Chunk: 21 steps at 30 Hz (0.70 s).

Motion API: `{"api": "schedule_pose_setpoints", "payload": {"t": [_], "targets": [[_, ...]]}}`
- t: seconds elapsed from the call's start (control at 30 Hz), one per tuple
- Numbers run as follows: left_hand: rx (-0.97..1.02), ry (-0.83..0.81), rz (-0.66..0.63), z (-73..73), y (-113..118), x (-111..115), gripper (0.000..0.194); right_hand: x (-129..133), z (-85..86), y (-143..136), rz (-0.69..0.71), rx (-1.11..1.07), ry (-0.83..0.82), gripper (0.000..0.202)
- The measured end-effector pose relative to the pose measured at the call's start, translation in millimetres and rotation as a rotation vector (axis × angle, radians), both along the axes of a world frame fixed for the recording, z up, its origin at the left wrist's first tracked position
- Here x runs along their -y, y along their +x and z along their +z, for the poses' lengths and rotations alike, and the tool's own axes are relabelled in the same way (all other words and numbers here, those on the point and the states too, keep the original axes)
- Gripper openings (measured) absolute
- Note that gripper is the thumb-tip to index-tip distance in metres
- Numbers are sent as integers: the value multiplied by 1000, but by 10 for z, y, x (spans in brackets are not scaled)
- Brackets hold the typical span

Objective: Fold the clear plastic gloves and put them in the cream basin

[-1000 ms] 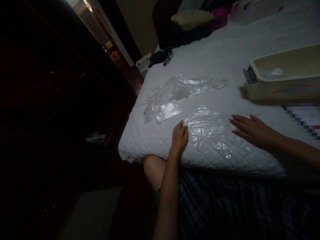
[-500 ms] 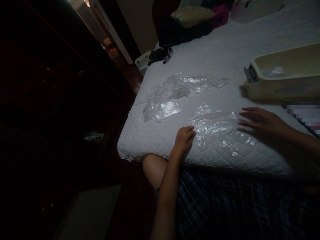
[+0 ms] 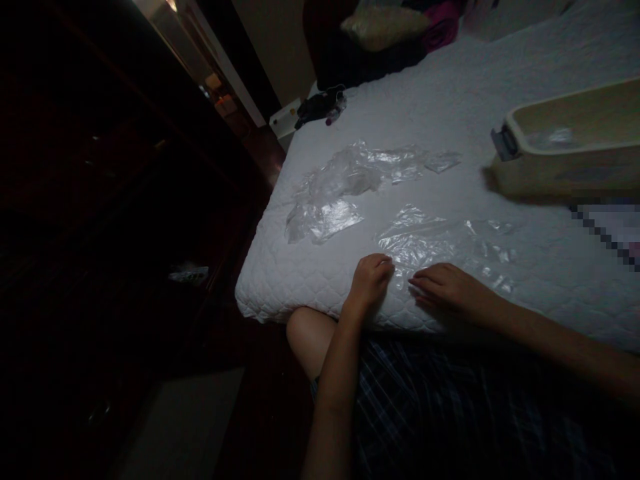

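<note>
A clear plastic bag [image 3: 435,243] lies spread and wrinkled on the white quilted bed near its front edge. At the bag's left end, the curled fingers of my left hand [image 3: 371,275] pinch its edge. My right hand [image 3: 445,285] rests over the near side of the same bag, its fingers stretched toward my left hand; whether the fingertips press on the plastic is hard to see. Beyond them, a loose heap of clear plastic bags [image 3: 345,180] stretches across the bed.
A cream plastic bin [image 3: 565,175] with a grey latch stands on the bed [image 3: 440,93] at right, clear plastic inside. Farther back are a yellowish stuffed bag [image 3: 385,30], a magenta cloth [image 3: 443,27] and dark fabric. A dark item [image 3: 320,110] lies at the far left corner.
My right hand has moved left and nearer to me, from the bag's right end to its near side by my left hand. My left hand stays at the bag's left edge.
</note>
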State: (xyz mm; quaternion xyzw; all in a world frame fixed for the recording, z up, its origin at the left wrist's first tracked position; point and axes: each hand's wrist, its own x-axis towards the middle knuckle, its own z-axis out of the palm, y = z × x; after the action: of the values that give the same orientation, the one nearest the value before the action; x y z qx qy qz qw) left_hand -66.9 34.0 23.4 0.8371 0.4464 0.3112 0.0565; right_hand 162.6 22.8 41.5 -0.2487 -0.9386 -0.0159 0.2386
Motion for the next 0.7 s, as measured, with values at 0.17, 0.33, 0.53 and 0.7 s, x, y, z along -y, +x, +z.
{"api": "schedule_pose_setpoints", "payload": {"t": [0.17,0.33,0.53,0.7], "targets": [[-40,-6,-17,34,8,10,13,102,-83,-132,-30,93,62,20],[-77,-15,-7,42,-4,2,14,98,-81,-140,-20,143,69,24],[-112,-23,-4,34,5,6,16,66,-101,-143,-44,62,-1,29],[-108,-41,21,49,16,20,17,8,-79,-162,-153,-106,-218,29]]}}
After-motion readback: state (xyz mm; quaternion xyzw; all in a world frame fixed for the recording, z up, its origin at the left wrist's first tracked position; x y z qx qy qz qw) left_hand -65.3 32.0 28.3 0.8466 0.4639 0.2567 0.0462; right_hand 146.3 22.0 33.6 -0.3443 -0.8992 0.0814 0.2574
